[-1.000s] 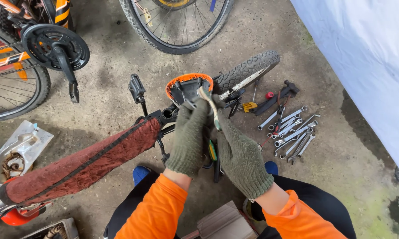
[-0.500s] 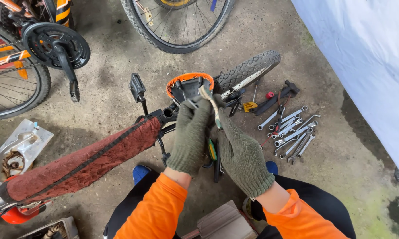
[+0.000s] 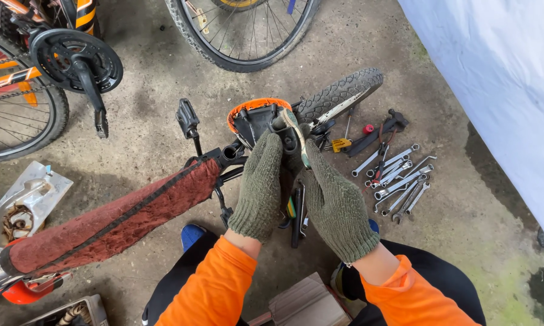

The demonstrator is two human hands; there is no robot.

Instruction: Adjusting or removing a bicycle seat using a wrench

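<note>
Both hands are in olive knit gloves, working at the black-and-orange chain guard (image 3: 257, 118) on a small upturned bike. The left hand (image 3: 261, 184) has its fingers curled against the guard's lower edge, gripping it by the look of it. The right hand (image 3: 338, 205) is clenched around a pale, worn strap-like strip (image 3: 296, 136) running up beside the guard. The knobby little rear tyre (image 3: 339, 93) sits just behind. A scatter of silver spanners (image 3: 399, 178) lies on the concrete floor (image 3: 163, 151) to the right, and a faded red padded frame tube (image 3: 109, 220) stretches off left.
</note>
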